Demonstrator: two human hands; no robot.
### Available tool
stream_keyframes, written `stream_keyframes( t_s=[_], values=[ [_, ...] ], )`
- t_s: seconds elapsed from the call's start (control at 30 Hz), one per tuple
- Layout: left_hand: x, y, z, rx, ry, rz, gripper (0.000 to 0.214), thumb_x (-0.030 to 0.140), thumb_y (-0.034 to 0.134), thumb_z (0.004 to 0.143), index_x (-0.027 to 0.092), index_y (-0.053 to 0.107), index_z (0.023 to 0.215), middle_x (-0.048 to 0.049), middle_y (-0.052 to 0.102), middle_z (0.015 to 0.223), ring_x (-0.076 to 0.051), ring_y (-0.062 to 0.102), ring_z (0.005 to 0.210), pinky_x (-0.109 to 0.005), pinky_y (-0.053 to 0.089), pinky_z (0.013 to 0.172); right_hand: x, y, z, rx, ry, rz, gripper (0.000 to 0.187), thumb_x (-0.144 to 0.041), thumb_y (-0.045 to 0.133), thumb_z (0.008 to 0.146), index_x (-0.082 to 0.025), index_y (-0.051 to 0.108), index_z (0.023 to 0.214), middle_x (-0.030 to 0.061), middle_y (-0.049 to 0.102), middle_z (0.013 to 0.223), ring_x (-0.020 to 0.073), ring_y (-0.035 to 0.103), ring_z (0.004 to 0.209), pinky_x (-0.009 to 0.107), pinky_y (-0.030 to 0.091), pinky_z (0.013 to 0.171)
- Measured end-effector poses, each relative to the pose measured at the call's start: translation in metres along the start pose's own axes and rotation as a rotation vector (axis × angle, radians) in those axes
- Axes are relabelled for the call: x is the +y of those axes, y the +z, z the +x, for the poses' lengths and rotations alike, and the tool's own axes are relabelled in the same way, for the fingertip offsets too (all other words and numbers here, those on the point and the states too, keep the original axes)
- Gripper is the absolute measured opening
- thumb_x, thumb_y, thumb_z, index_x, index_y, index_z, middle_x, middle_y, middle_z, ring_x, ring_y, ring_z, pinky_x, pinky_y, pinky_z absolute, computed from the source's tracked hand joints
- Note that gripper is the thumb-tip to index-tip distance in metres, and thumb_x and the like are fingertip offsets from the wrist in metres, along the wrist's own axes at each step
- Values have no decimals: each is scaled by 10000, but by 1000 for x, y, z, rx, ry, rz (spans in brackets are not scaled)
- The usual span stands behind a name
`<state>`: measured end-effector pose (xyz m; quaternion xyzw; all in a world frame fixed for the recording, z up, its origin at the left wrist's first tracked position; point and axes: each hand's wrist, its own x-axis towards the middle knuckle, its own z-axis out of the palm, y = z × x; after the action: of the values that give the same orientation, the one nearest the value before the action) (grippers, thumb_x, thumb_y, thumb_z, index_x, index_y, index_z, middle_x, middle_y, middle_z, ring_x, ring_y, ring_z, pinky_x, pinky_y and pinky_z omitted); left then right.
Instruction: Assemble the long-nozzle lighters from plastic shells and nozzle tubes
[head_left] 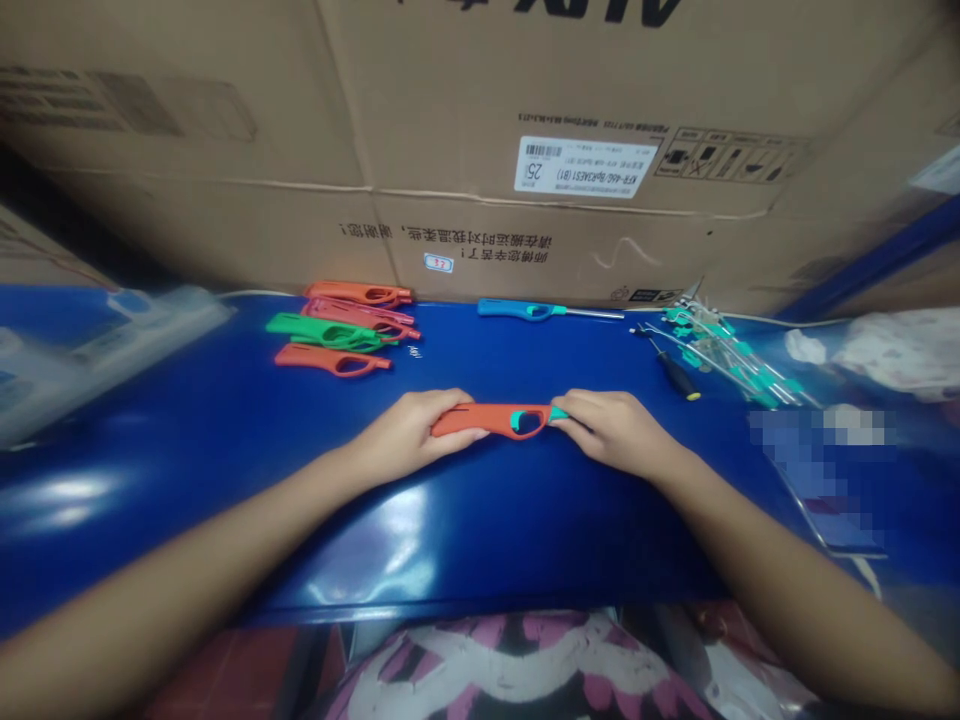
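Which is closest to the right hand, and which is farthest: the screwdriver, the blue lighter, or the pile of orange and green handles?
From the right hand, which holds the orange lighter:
1. Screwdriver, just to its right and a little back.
2. Blue lighter, farther back by the cardboard box.
3. Pile of orange and green handles, far back on the left.

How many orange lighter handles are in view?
4: one orange handle held by left hand and right hand, three stacked back left beside a green handle; more may be hidden.
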<state>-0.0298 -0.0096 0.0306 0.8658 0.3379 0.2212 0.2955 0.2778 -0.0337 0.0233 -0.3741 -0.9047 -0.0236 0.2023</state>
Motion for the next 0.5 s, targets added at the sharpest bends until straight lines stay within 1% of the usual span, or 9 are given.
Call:
stream_keyframes(
  t_s=[0.1,0.17,0.23,0.3,0.37,0.43,0.5],
  values=[
    [4,0,0,-30,-1,38,304,471,574,972,186,642,1052,-22,694,910,-165,653,779,-250,458,705,1,1,-1,-30,-7,-7,264,-343,462,1043,-166,657,1047,75,727,889,174,674,730,273,441,613],
    [5,1,0,-55,-11,99,313,484,542,987,190,632,1049,-27,690,912,-178,656,787,-257,458,697,0,0,1,-92,38,-6,245,-349,474,1036,-179,650,1015,66,721,899,174,668,725,272,431,605],
    [5,2,0,-77,-23,213,340,510,509,997,193,624,1043,-34,682,919,-193,654,795,-266,454,681,-1,-2,3,-160,96,7,201,-337,505,1020,-191,640,987,51,706,903,176,663,729,271,427,603],
    [1,4,1,-78,-14,338,371,538,506,990,192,622,1057,-45,672,957,-203,652,799,-273,453,663,-3,-3,6,-196,138,38,141,-315,544,997,-204,629,1018,39,695,939,174,662,755,267,431,612],
    [-3,4,1,-72,12,406,378,533,533,979,195,621,1124,-56,656,1029,-204,653,817,-277,466,665,-2,-5,7,-198,159,64,139,-303,564,982,-220,616,1081,37,689,1001,169,655,774,265,432,615],
    [-7,3,0,-59,31,396,372,491,563,974,203,611,1206,-61,637,1092,-197,656,849,-281,490,698,0,-6,6,-203,167,74,163,-307,561,980,-231,607,1117,41,684,1032,168,646,779,266,429,610],
    [-10,2,0,-40,40,341,363,435,577,976,200,600,1252,-69,624,1132,-198,655,907,-291,510,762,4,-8,5,-206,184,85,162,-308,558,978,-233,607,1113,44,682,1030,172,643,787,270,436,622]
  ],
)
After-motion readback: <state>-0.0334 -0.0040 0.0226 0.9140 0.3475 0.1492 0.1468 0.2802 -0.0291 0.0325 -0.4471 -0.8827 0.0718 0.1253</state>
